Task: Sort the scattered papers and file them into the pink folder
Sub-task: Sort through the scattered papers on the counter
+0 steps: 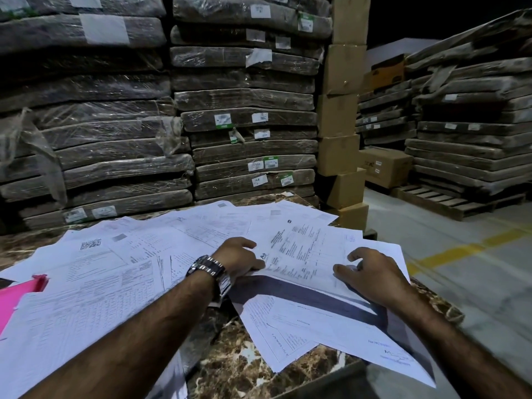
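Papers (95, 286) lie scattered and overlapping across a brown marble-patterned counter (244, 361), covering most of it from the left edge to the right corner. Most are white printed forms with tables and fine text; 1 near the far left carries a square code. Among them, a printed sheet (302, 254) is raised a little off the pile on the right half of the counter, tilted, with a dark shadow under its near edge falling on the pages below.

2 hands hold that sheet. The left hand (240, 257) pinches its left edge, fingers bent over the top and thumb at the near side. The right hand (374, 276) grips its near right part, fingers curled down onto the page. A metal watch (208, 267) sits on the left wrist.

A pink folder (17, 298) lies at the far left edge of the counter, well apart from both hands, with loose pages overlapping its right side so that only a part shows.

Behind the counter rise tall stacks of flat plastic-wrapped bundles (247, 99) with small white labels. A column of cardboard boxes (341, 116) stands just to their right. Farther right, more bundles rest on a wooden pallet (449, 201), and a yellow line (457, 251) crosses the grey floor (475, 298).
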Motion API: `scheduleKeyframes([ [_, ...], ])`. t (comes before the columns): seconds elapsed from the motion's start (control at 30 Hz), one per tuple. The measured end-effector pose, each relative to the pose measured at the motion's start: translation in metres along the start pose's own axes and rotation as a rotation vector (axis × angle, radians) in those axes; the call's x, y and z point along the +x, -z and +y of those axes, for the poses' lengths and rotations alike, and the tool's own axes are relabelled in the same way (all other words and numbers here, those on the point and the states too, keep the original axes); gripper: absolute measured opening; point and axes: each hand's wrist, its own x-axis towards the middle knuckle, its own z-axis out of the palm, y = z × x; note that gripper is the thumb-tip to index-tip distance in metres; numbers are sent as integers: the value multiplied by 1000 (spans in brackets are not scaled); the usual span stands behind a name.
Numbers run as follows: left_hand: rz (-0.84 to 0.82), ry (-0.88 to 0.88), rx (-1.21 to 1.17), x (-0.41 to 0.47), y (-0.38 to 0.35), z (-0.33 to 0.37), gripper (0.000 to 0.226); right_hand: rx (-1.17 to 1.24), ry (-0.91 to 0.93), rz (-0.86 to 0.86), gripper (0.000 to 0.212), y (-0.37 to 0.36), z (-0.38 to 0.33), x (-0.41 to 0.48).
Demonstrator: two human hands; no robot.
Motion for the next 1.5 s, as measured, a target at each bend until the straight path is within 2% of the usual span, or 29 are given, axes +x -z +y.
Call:
scheduleKeyframes([
  [0.17,33,-15,-103,0,33,-26,35,273,-30,-14,40,1,-6,2],
  [0.3,10,-3,-246,-18,48,-44,35,762,-140,-221,29,-4,-18,-2],
  [0.4,5,-6,-224,-35,57,-54,32,897,-200,-328,29,-15,-27,-2],
  [0.47,-26,11,-193,-47,61,-58,37,877,-207,-358,30,-22,-34,-1],
  [0.57,-59,37,-189,-53,66,-61,65,819,-214,-404,29,-26,-42,2],
  [0.6,-71,33,-225,-50,68,-62,67,808,-215,-422,29,-27,-45,3],
  [0.77,-155,92,-272,-31,72,-53,41,854,-219,-469,30,-27,-49,3],
  [0.9,-163,38,-57,-22,65,-42,25,868,-205,-456,29,-28,-49,2],
  [0.97,-151,-12,31,-22,62,-36,27,856,-187,-435,29,-28,-48,3],
  [1.13,-123,-43,17,-15,50,-27,35,786,-136,-356,29,-16,-41,3],
  [1.37,-212,-146,59,-14,9,-4,35,611,-103,-214,29,14,-5,-2],
  [1.5,-248,-187,100,-9,-18,3,39,546,-133,-189,31,28,16,-10],
])
